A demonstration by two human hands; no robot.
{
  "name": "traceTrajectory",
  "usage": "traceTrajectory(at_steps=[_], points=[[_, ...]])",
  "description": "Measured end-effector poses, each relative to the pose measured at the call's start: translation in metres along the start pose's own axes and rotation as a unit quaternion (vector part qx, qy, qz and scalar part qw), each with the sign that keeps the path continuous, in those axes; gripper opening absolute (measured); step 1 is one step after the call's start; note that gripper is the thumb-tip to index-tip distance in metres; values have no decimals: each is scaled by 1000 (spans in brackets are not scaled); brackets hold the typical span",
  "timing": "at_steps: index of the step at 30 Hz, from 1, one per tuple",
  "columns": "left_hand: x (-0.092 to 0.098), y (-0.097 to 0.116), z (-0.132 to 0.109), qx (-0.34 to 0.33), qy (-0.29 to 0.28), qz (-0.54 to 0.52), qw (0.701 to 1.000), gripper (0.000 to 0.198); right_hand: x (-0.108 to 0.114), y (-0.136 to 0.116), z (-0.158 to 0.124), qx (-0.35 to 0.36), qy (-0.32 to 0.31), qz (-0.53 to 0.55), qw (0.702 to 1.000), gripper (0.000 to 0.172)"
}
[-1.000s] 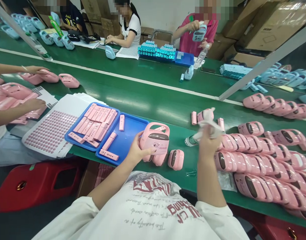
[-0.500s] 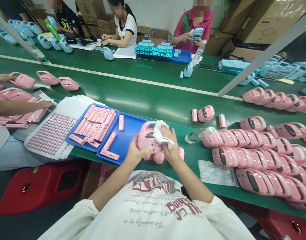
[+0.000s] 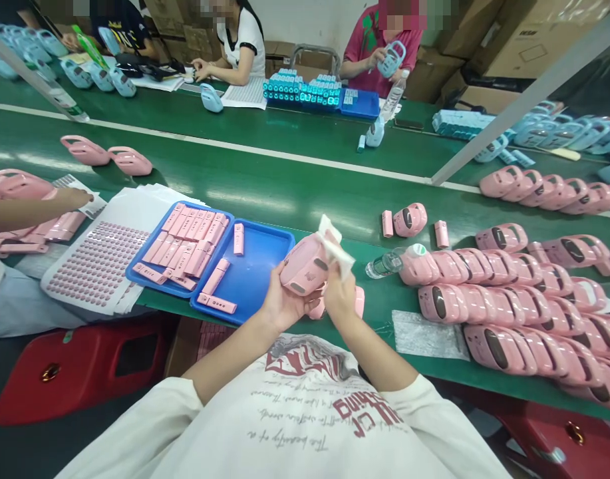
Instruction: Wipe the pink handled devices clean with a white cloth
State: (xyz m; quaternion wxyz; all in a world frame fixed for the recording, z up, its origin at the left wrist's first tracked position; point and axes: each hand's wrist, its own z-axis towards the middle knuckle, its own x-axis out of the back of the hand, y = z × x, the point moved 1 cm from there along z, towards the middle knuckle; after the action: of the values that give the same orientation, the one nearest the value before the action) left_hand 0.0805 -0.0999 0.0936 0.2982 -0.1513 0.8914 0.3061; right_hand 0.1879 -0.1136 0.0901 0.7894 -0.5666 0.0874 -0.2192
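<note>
A pink plastic casing (image 3: 305,266) is tilted in front of my chest, its flat side with small printing and slots turned up toward me. My left hand (image 3: 281,303) grips it from below, fingers wrapped under its lower edge. In my right hand (image 3: 340,296) is a folded white cloth (image 3: 338,247), which sticks up beside the casing's right end. Another pink casing (image 3: 359,303) lies on the green table behind my right hand, partly hidden. Left of my hands stands a blue tray (image 3: 259,266) with a few pink bars in it.
A second blue tray (image 3: 135,269) holds many pink bars, beside sheets of round stickers (image 3: 92,273). Rows of pink casings (image 3: 484,303) fill the right side, near a clear bottle (image 3: 384,265) and bubble wrap (image 3: 429,334). Co-workers sit across the table; another person's arm (image 3: 30,207) reaches in at left.
The casing has been turned over from its front, with a dark panel, to its flat printed side. My right hand with the cloth has shifted toward the casing's right end.
</note>
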Motion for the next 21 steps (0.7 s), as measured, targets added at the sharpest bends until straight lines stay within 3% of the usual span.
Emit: traceTrajectory(at_steps=[2,4,6,9,12,14,15,16,18,21], points=[[2,-1,-2,-59,39,48,996,58,-2,-3,-9,206,-81,-163,962,45],[9,-3,-5,-113,78,76,988,45,-6,-1,-21,333,-142,-256,896,46],[17,-6,-7,-125,83,59,987,32,-9,4,-32,379,-186,-282,862,51],[22,-10,-5,-93,20,-9,995,36,-10,16,-46,379,-182,-271,866,52],[21,-11,2,-65,-32,-58,996,56,-9,28,-59,250,-114,-227,934,50],[24,-11,7,-85,-40,-73,993,58,-10,33,-63,77,-70,-129,986,53],[29,-12,9,-102,-43,-65,992,56,-10,34,-62,-20,-57,-57,996,56],[34,-11,11,-119,-49,-36,991,55,-10,34,-60,-114,-53,21,992,60],[48,-8,11,-151,-80,70,983,55,-7,33,-49,-262,-60,159,950,68],[64,5,5,-206,-123,274,931,65,6,29,-23,-374,-76,263,886,73]])
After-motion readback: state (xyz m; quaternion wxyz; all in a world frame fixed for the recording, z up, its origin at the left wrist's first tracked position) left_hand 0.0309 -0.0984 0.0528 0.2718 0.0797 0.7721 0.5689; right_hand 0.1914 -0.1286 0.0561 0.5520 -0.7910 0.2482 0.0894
